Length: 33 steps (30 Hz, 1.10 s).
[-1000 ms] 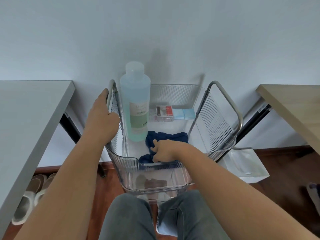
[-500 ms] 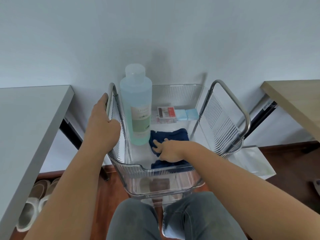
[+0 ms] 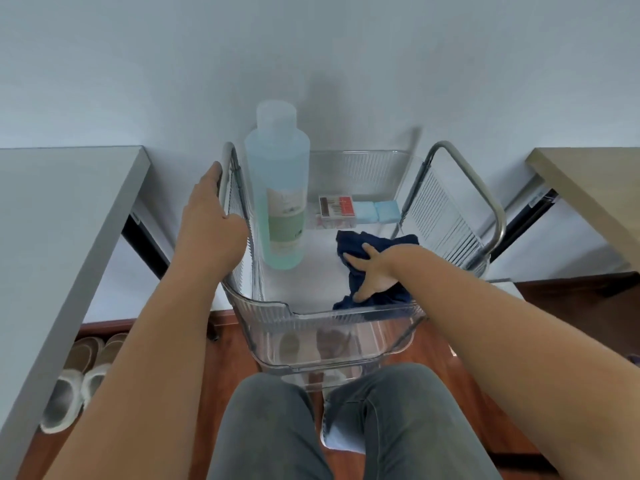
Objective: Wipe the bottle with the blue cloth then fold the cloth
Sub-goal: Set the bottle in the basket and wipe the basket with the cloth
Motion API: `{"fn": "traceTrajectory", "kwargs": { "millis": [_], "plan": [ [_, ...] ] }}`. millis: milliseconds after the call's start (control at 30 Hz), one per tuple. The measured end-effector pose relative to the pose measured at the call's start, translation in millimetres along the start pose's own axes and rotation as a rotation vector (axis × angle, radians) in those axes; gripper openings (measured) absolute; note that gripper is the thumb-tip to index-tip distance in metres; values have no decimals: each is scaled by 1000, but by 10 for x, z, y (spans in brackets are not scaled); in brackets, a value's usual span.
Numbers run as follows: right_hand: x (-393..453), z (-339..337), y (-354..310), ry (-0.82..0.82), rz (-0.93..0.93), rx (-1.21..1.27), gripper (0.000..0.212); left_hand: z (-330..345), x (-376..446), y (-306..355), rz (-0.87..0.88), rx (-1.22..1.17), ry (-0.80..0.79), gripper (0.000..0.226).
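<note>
— Under the right hand [image 3: 372, 276], what's lying there?

— The cloth [image 3: 377, 268], dark blue and crumpled, on the floor of the cart [image 3: 349, 311]. The fingers are fairly straight and spread, lying on top of it; the thumb touches a fold. I'd call it pressing, not a proper grip, though what the fingertips do underneath I cannot tell.

— And the bottle [image 3: 278, 192]?

— Upright, between the two hands, nearer the left hand [image 3: 211, 226]. It stands apart from the cloth, with bare cart floor between them.

— What is the left hand doing?

— It lies flat along the outside of the cart's side wall, fingers straight, tips up by the metal handle [image 3: 230, 157]. It steadies the cart, I judge; it holds nothing.

— So which step is this?

— The very start, by my reading: getting hold of the cloth. The bottle looks untouched, nothing wiped, nothing folded.

— What does the next move need?

— The right fingers must bunch the cloth and lift it over towards the bottle. The left hand would likely have to leave the wall and take the bottle, since a tall bottle may tip under a one-handed wipe.

— Anything else beyond the hands?

— A small box [image 3: 337, 211] with a red label and two pale blue blocks [image 3: 377, 212], past the right hand at the cart's far end.
</note>
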State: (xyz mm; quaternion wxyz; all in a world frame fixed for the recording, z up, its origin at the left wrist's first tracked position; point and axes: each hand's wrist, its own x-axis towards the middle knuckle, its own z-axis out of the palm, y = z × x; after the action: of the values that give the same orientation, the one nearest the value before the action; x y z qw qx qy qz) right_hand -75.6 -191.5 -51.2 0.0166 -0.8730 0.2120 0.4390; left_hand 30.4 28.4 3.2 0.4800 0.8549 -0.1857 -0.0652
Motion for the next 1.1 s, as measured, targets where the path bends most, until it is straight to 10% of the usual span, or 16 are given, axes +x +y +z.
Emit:
{"fn": "traceTrajectory", "kwargs": {
  "millis": [200, 567, 833, 1100],
  "plan": [
    [-62, -75, -23, -30, 221, -24, 97, 50, 38, -91, -56, -170, -20, 87],
    [-181, 66, -863, 356, -148, 228, 12, 143, 87, -212, -97, -360, 75, 80],
    [-145, 10, -1029, 475, -347, 153, 13, 144, 78, -247, -32, -391, 71, 85],
    [-97, 25, -210, 422, 77, 133, 17, 116, -39, -223, 27, -346, 63, 95]
  ]
}}
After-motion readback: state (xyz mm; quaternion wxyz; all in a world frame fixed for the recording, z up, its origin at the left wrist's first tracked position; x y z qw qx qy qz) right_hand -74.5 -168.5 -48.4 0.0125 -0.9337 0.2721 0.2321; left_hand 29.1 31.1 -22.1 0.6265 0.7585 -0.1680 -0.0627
